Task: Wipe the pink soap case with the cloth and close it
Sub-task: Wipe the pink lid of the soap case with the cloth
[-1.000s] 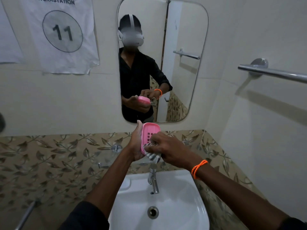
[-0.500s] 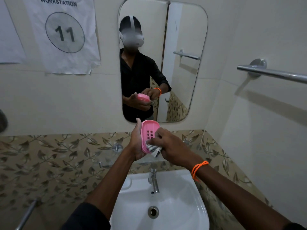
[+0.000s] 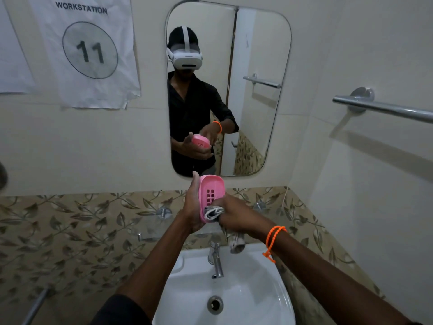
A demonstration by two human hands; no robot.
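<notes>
Between the two hands, held up over the sink (image 3: 269, 299) and level with the tile border, sits the pink soap case (image 3: 210, 194): open face toward the camera, slotted drain holes showing, long axis near upright. Left hand (image 3: 193, 207) cups the case from behind and from its left, palm against the back, thumb up along the far edge; fingers curled round it, not spread. Right hand (image 3: 234, 215) is closed on the cloth (image 3: 214, 213), pinching a bunched fold and pressing it into the lower end of the case; a loose tail of the cloth hangs below the right hand, near the tap (image 3: 216, 261). No lid or second half can be made out from here, so closing is judged not yet begun; wiping is the step in hand, upper part of the tray not covered by cloth at this moment. Risks, as judged: (1) case is smooth plastic held mostly by palm pressure, so a hard wipe stroke toward the left hand's open side could pop it out and drop it into the sink below. (2) Hanging cloth tail could snag the tap or dip into the basin and pick up water. (3) Cloth caught at the rim when the case is shut would stop it from seating. (4) Slots may hold residue a flat wipe misses.
</notes>
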